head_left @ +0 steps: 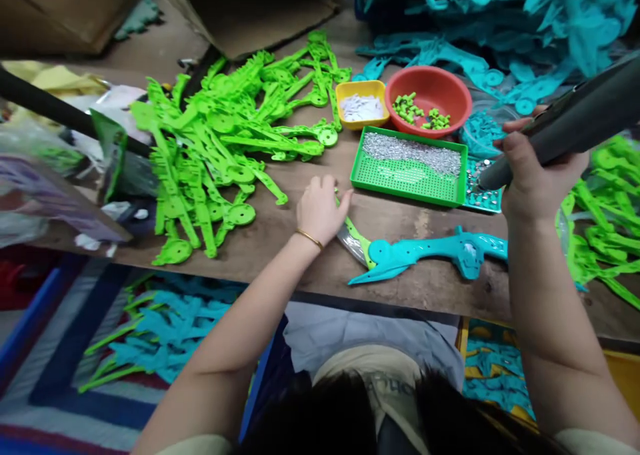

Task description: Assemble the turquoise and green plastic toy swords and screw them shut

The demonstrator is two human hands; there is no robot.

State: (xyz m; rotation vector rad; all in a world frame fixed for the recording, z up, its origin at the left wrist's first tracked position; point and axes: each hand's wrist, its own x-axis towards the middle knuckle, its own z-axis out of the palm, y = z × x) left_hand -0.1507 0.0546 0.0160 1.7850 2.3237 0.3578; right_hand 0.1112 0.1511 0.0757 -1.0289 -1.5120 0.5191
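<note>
My left hand (321,208) is closed at the far end of a lime-green plastic part (356,232), its fingers curled and partly hiding that end. The part joins a turquoise plastic piece shaped like a toy gun body (435,250) that lies flat on the table. A clear or silvery curved strip shows beside the green part. My right hand (537,168) grips a dark grey, long-bodied tool, probably an electric screwdriver (560,115), with its lower end over a small turquoise tray (487,198) of round metal pieces.
Lime-green parts (220,142) are heaped at the left, more at the right. A green tray of silver screws (407,192), a yellow bowl (343,116) and a red bowl (450,88) stand at the back. Turquoise parts (500,2) pile up behind; bins sit below the table edge.
</note>
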